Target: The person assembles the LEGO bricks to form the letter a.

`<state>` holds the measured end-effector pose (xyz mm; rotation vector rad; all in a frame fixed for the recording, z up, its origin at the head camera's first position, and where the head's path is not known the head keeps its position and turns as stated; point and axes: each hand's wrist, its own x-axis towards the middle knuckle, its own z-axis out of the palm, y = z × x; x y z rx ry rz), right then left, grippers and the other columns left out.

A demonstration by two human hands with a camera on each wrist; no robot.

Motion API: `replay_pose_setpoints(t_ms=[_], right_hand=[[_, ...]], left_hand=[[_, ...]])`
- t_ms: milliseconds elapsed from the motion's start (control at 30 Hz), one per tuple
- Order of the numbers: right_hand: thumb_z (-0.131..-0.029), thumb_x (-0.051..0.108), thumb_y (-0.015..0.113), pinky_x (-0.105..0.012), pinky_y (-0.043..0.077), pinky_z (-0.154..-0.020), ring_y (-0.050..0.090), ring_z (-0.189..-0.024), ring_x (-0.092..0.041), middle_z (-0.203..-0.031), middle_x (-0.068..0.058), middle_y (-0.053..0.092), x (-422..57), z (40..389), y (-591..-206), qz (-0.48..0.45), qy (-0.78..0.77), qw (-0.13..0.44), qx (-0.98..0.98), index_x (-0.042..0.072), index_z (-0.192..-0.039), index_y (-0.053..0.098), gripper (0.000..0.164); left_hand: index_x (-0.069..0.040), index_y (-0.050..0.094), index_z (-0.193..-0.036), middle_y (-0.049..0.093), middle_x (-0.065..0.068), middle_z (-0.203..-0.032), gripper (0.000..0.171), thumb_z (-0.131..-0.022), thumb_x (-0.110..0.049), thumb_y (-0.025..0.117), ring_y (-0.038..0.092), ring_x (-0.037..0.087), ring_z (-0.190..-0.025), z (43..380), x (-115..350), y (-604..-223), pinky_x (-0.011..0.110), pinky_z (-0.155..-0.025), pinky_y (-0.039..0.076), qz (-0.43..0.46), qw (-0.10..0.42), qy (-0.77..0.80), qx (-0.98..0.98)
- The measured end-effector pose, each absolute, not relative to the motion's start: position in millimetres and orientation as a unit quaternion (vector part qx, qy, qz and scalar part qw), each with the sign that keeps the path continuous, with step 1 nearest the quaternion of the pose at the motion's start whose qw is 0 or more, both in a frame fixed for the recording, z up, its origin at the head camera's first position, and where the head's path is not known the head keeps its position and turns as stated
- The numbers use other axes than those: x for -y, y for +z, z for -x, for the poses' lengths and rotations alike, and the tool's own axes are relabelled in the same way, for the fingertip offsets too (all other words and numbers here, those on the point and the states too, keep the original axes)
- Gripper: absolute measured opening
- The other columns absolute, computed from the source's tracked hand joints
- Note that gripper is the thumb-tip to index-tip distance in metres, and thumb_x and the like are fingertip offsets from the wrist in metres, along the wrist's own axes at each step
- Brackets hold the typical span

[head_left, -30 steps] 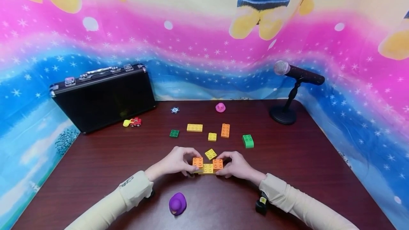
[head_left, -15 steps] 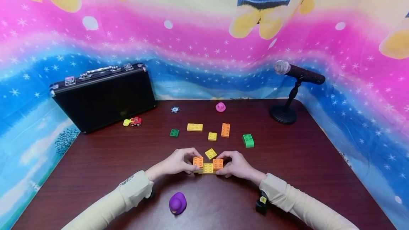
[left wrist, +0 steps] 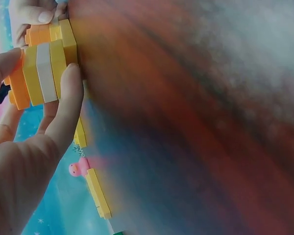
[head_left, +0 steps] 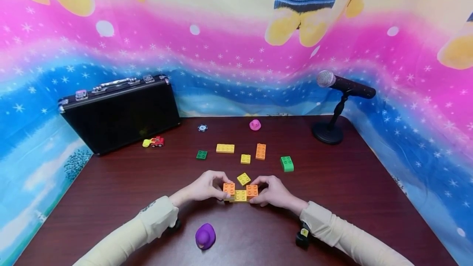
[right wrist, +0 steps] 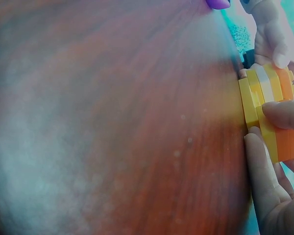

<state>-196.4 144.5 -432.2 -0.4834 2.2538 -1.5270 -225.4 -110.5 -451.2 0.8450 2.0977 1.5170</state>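
Note:
A small structure of toy building bricks stands on the table, with a yellow brick (head_left: 240, 195) showing in its middle. My left hand (head_left: 203, 186) grips its left stack between thumb and fingers. That stack has an orange brick (left wrist: 19, 81) on top, then yellow, a white brick (left wrist: 46, 73), and yellow below. On the other side, my right hand (head_left: 275, 192) pinches the right stack, an orange brick (right wrist: 288, 144) over a yellow brick (right wrist: 268, 134). Just behind the structure lies a loose yellow brick (head_left: 244, 179), turned at an angle. Fingers partly cover both stacks.
Farther back lie a dark green brick (head_left: 201, 154), a long yellow brick (head_left: 225, 148), a small yellow brick (head_left: 245, 159), a long orange brick (head_left: 260, 151) and a green brick (head_left: 287, 163). A purple rubber duck (head_left: 205, 236) sits in front. A black case (head_left: 122, 118) and microphone (head_left: 347, 85) stand behind.

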Motion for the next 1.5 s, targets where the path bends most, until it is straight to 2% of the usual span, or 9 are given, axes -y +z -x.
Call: replay_pose_setpoints(t_ms=[300,567,733,900,1100,1200,1367,1500], right_hand=[[-0.068,0.002,0.076,-0.042,0.053,-0.053,0.064,-0.061,-0.025,-0.082,-0.017,0.065,-143.8,194.7,-433.0,0.172,-0.551,0.185,-0.796,0.000,-0.100,0.061,0.035],[-0.068,0.002,0.076,-0.042,0.053,-0.054,0.064,-0.061,-0.026,-0.085,-0.016,0.064,-142.6,193.8,-433.0,0.170,-0.551,0.184,-0.796,-0.001,-0.100,0.061,0.035],[-0.068,0.002,0.076,-0.042,0.053,-0.053,0.064,-0.061,-0.023,-0.087,-0.016,0.063,-142.3,193.6,-432.8,0.172,-0.552,0.181,-0.796,-0.001,-0.100,0.061,0.035],[-0.068,0.001,0.076,-0.042,0.053,-0.053,0.063,-0.060,-0.021,-0.086,-0.015,0.064,-141.9,195.9,-436.9,0.171,-0.547,0.179,-0.799,-0.001,-0.100,0.061,0.035],[-0.065,0.010,0.080,-0.037,0.052,-0.048,0.061,-0.053,-0.019,-0.090,-0.011,0.062,-147.3,209.6,-452.4,0.192,-0.508,0.178,-0.821,0.007,-0.100,0.063,0.039],[-0.063,0.018,0.083,-0.035,0.051,-0.047,0.060,-0.055,-0.018,-0.097,-0.006,0.060,-155.2,219.1,-450.8,0.220,-0.474,0.197,-0.829,0.013,-0.103,0.064,0.045],[-0.071,0.014,0.077,-0.039,0.053,-0.053,0.063,-0.072,-0.021,-0.102,-0.009,0.059,-170.8,239.6,-442.8,0.225,-0.480,0.259,-0.807,0.010,-0.111,0.061,0.043],[-0.078,0.009,0.070,-0.041,0.053,-0.055,0.065,-0.077,-0.022,-0.101,-0.013,0.061,-172.0,255.4,-443.3,0.185,-0.520,0.258,-0.793,0.004,-0.111,0.060,0.036]], left_hand=[[-0.005,0.062,-0.096,0.063,0.010,-0.092,0.025,-0.075,-0.010,0.073,0.066,0.027,-0.065,224.9,111.3,-448.3,0.037,-0.058,0.054,-0.296,0.208,0.528,-0.768],[-0.012,0.058,-0.101,0.060,0.008,-0.102,0.027,-0.078,-0.016,0.071,0.065,0.024,-0.065,220.7,110.9,-446.8,0.035,-0.058,0.054,-0.298,0.204,0.496,-0.790],[-0.012,0.057,-0.103,0.060,0.009,-0.099,0.029,-0.079,-0.018,0.070,0.064,0.023,-0.065,219.3,110.8,-445.7,0.035,-0.057,0.053,-0.298,0.199,0.489,-0.795],[-0.016,0.056,-0.102,0.062,0.005,-0.098,0.032,-0.075,-0.021,0.074,0.065,0.019,-0.067,218.8,110.6,-446.1,0.030,-0.060,0.053,-0.306,0.184,0.472,-0.806],[-0.020,0.055,-0.100,0.063,-0.001,-0.093,0.031,-0.075,-0.020,0.073,0.063,0.011,-0.070,219.0,108.6,-446.2,0.023,-0.063,0.052,-0.324,0.137,0.434,-0.829],[-0.020,0.055,-0.100,0.064,-0.003,-0.089,0.030,-0.075,-0.020,0.072,0.063,0.010,-0.069,218.1,107.8,-444.6,0.022,-0.062,0.051,-0.326,0.125,0.422,-0.837],[-0.021,0.055,-0.099,0.064,-0.005,-0.087,0.029,-0.076,-0.020,0.072,0.062,0.010,-0.069,217.4,108.1,-443.2,0.022,-0.062,0.051,-0.320,0.120,0.416,-0.843],[-0.022,0.056,-0.099,0.064,-0.005,-0.087,0.029,-0.076,-0.021,0.073,0.062,0.010,-0.069,217.7,108.7,-443.5,0.022,-0.063,0.051,-0.317,0.121,0.420,-0.841]])
